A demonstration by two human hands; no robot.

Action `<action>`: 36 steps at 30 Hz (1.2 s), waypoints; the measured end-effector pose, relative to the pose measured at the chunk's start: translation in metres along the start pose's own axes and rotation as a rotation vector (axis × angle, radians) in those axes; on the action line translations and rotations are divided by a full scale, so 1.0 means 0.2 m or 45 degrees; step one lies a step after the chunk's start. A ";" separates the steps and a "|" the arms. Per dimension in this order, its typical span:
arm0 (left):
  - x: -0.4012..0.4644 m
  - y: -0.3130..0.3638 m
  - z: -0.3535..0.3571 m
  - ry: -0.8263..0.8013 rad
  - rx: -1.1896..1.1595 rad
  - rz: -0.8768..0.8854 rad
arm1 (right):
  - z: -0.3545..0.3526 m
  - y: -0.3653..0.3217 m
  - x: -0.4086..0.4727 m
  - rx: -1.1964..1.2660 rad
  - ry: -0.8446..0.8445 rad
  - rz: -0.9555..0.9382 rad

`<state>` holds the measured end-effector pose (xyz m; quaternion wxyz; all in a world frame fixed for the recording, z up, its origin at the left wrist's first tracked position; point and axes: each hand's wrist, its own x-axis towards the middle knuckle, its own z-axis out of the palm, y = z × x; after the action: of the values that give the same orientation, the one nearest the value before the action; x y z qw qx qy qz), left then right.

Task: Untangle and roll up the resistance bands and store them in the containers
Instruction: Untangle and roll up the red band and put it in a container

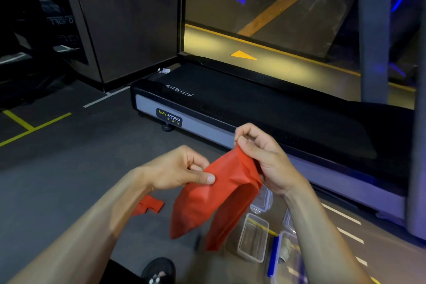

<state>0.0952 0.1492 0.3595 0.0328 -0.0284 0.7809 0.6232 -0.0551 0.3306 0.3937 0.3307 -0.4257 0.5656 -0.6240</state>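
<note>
Nearest, at the bottom edge: a dark shoe (pixel 159 268) on grey floor (pixel 69 168). Just right of it, clear containers (pixel 253 237) on the floor, one open and empty, another with a blue-edged lid (pixel 273 256) and something pale and rolled inside, blurred. More clear tubs beyond those, partly hidden behind the right forearm. Above the floor, held up in both hands: a red band (pixel 221 198), wide and flat, draped in an arch with its two ends hanging down, clear of the containers. Left hand (pixel 182 168) closed on the band's left upper edge, thumb on top, pinching. Right hand (pixel 260 150) higher, fingers curled, pinching the band's top corner between thumb and forefinger. Down on the floor to the left, under the left forearm: a second red piece (pixel 149 206), folded, lying flat, well apart from the containers. Farther off, a black treadmill (pixel 253 108) with a grey side rail and a "Body Strong" label (pixel 169 117), running diagonally across. Yellow and white lines painted on the floor at left. Behind the treadmill, a dark pillar (pixel 129 18) and a big window (pixel 265 14), with a yellow arrow (pixel 243 55) on the ground outside.
</note>
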 end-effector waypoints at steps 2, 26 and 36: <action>0.00 0.01 0.01 -0.010 -0.024 -0.002 | -0.01 0.00 0.00 -0.012 -0.003 0.009; -0.02 0.08 0.05 -0.339 -0.870 0.258 | 0.10 0.09 -0.01 0.110 -0.099 0.055; -0.01 0.05 0.02 -0.140 -0.548 0.113 | 0.15 0.05 -0.02 0.133 -0.216 -0.010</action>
<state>0.0954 0.1561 0.3687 0.0412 0.0335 0.6273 0.7770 -0.0277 0.3199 0.3834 0.3967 -0.4614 0.5008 -0.6156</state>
